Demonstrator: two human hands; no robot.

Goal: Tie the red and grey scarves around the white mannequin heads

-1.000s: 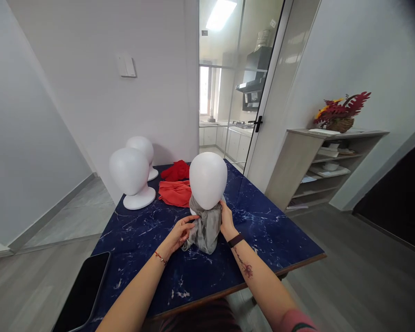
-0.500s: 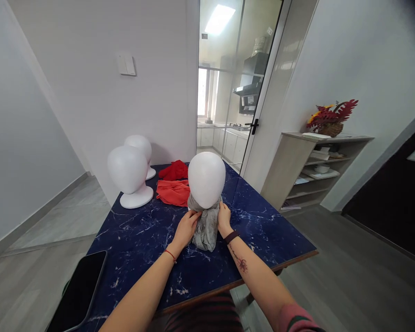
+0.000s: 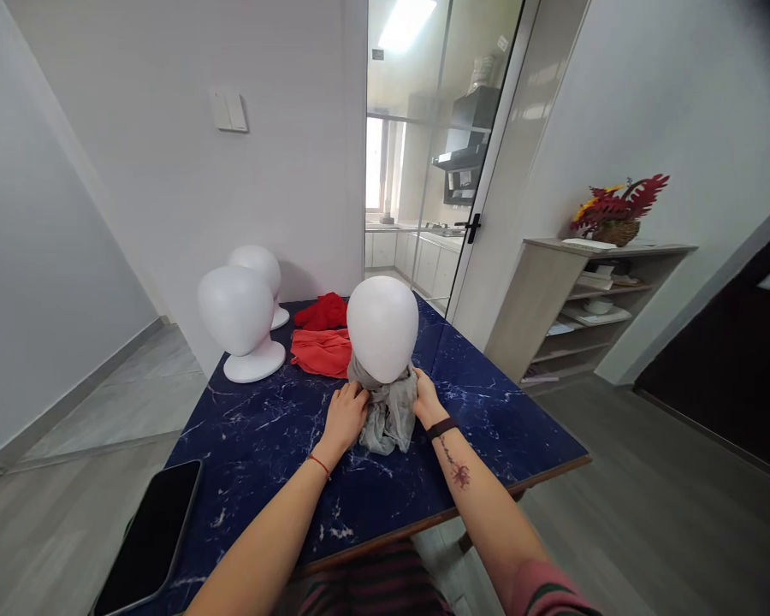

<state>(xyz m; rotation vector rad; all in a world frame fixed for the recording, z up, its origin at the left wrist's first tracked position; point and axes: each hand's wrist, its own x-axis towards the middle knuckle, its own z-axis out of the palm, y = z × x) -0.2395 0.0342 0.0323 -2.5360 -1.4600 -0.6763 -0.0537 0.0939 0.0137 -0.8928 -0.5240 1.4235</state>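
Observation:
A white mannequin head stands in the middle of the dark blue marble table, with a grey scarf bunched around its neck and hanging in front. My left hand is closed on the scarf's left side near the neck. On the other side, my right hand grips the scarf too, fingers curled into the cloth. Both hands sit at the base of the head, a little apart, with the scarf between them.
Two more white mannequin heads stand at the table's back left. An orange-red cloth and a red cloth lie behind the scarf. A black phone lies at the near left corner. A shelf unit stands to the right.
My left hand has moved in from the scarf's hanging end to its neck and closed on it. The right hand has stayed at the neck. The scarf is bunched shorter and wider.

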